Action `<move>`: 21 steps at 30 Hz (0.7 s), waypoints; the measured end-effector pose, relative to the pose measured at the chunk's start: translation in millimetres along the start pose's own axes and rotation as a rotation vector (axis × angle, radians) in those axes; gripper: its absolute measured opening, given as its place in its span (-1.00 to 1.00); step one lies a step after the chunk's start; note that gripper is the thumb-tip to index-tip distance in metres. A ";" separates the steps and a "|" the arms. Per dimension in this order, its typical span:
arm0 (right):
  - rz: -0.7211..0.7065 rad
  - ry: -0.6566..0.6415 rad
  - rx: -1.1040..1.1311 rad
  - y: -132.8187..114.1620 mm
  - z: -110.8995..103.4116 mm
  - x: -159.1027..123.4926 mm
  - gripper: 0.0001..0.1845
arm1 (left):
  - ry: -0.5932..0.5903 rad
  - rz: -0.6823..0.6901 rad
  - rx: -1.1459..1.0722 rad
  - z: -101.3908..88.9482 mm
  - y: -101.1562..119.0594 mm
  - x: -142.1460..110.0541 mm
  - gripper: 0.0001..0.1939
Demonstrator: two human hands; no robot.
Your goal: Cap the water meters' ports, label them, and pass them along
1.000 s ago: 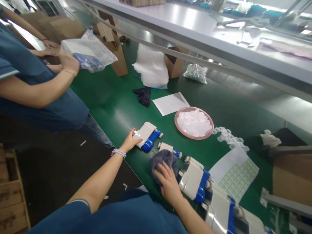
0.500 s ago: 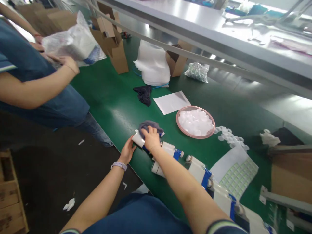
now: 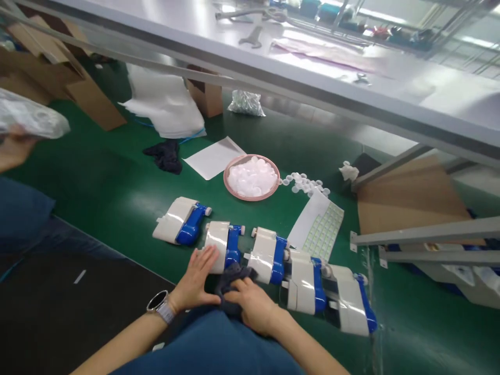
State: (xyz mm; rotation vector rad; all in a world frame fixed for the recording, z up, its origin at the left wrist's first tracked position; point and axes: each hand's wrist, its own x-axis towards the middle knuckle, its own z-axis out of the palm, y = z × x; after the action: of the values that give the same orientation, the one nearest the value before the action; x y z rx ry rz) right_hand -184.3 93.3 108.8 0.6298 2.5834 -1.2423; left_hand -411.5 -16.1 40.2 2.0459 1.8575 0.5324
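Note:
My right hand (image 3: 253, 307) is closed on a dark grey cloth (image 3: 234, 276), bunched at the near end of a white-and-blue plastic device (image 3: 217, 237). My left hand (image 3: 198, 281) lies against the left side of that same device, fingers stretched out and thumb apart. To its left rests another device of the same kind (image 3: 175, 220), untouched and slightly turned. More of these devices (image 3: 264, 255) stand in a row to the right, each with a white body and a blue side. My palm and fingers hide part of the cloth.
A pink bowl (image 3: 225, 185) of translucent white caps stands behind the row, with loose caps (image 3: 307, 183) beside it. Near it lie a label sheet (image 3: 326, 226), white paper (image 3: 213, 159) and a dark cloth (image 3: 166, 156). A shelf edge (image 3: 250, 67) crosses above. A co-worker's hand (image 3: 15, 148) holds a wrapped package.
My view has swung right. Both hands have left the leftmost device, which now lies free, and are at the second one. The cloth has come along in my right hand.

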 end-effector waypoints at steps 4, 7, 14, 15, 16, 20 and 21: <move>0.042 0.265 0.242 33.6 -36.0 -42.3 -0.41 | -0.188 0.150 0.124 16.5 30.3 22.5 0.20; 0.282 0.575 0.076 55.5 -50.2 -38.4 -0.37 | -0.211 0.129 0.242 22.9 38.3 44.7 0.02; -0.005 0.140 0.248 54.8 -9.5 -99.9 -0.33 | -0.236 0.113 0.349 27.7 27.2 77.6 -0.11; 0.018 0.196 0.283 60.7 -13.2 -116.5 -0.31 | -0.258 0.120 0.356 27.5 25.6 78.0 -0.11; 0.096 0.310 0.278 69.2 -18.4 -130.7 -0.28 | -0.275 0.120 0.365 26.7 24.6 78.4 -0.11; 0.413 0.617 0.061 104.9 -21.1 -157.1 -0.27 | -0.303 0.111 0.361 16.1 30.3 92.1 -0.07; 0.419 0.578 0.041 109.1 -13.9 -160.1 -0.29 | -0.283 0.102 0.341 11.8 34.9 101.2 -0.06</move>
State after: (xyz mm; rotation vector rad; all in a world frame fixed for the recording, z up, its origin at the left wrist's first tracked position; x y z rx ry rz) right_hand 8.0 118.7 99.5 1.6467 2.6201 -1.0868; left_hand -367.0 81.2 52.1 2.2962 1.7739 -0.0609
